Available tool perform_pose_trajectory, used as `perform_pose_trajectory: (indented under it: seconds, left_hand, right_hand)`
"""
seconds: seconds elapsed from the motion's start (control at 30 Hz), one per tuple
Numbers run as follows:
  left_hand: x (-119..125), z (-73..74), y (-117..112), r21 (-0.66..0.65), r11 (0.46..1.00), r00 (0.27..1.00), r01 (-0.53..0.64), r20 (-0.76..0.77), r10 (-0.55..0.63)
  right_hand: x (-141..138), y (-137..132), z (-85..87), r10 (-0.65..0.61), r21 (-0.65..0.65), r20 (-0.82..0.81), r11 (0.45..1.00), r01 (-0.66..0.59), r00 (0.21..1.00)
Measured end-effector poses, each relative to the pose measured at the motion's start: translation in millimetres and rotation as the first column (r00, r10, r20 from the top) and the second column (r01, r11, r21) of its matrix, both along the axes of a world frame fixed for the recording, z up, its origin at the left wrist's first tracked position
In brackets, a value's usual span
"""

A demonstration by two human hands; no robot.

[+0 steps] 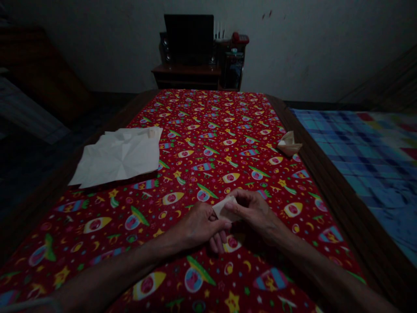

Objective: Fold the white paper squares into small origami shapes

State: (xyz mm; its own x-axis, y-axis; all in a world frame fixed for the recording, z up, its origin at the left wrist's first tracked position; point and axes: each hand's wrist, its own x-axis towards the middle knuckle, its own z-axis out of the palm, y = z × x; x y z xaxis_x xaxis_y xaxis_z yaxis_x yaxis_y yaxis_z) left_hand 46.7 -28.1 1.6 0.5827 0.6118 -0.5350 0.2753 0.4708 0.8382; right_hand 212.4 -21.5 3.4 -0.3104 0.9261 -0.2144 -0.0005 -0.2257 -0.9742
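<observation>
Both of my hands meet over the near middle of a table covered in a red patterned cloth (208, 143). Between them is a small folded piece of pale paper (224, 209). My left hand (198, 226) pinches its left edge with curled fingers. My right hand (256, 211) grips its right side, fingers closed over it. The paper is partly hidden by my fingers.
Creased white paper sheets (119, 155) lie at the left of the table. A small folded paper figure (288, 144) sits near the right edge. A blue checked mattress (368, 161) lies to the right. A dark cabinet with a screen (189, 52) stands against the far wall.
</observation>
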Motion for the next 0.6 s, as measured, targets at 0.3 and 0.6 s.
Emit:
perform_pose_trajectory:
  seconds: [0.3,0.6]
  left_hand:
    - [2.8,4.9,-0.2,-0.049,0.999,1.000,0.014,-0.003,-0.014]
    - [-2.8,-3.0,9.5,0.174,0.976,0.990,-0.129,-0.036,0.138]
  right_hand:
    - [3.6,-1.2,-3.8,0.048,-0.016,0.063,0.999,-0.047,0.997]
    - [11.8,0.7,2.6,0.018,0.175,0.307,0.982,-0.075,0.951]
